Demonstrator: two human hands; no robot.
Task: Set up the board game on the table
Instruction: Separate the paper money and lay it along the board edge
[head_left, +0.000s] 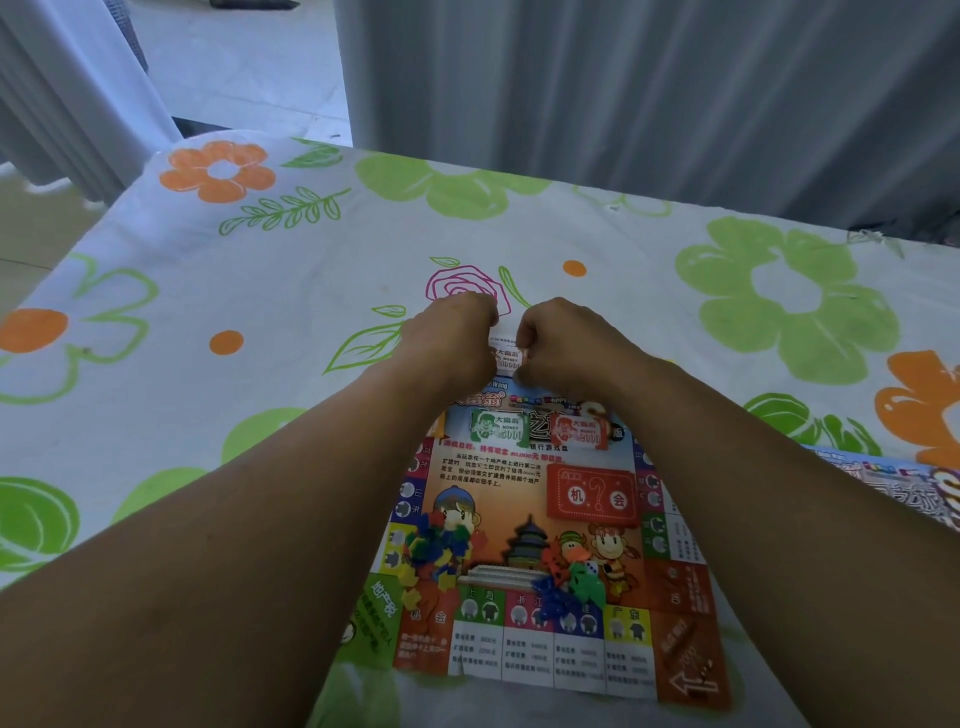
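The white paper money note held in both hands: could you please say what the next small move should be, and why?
Probably lay the white paper money note down beside the green paper note and red paper note, already lying side by side on the colourful paper game board. The left hand and right hand pinch it at the board's far edge.
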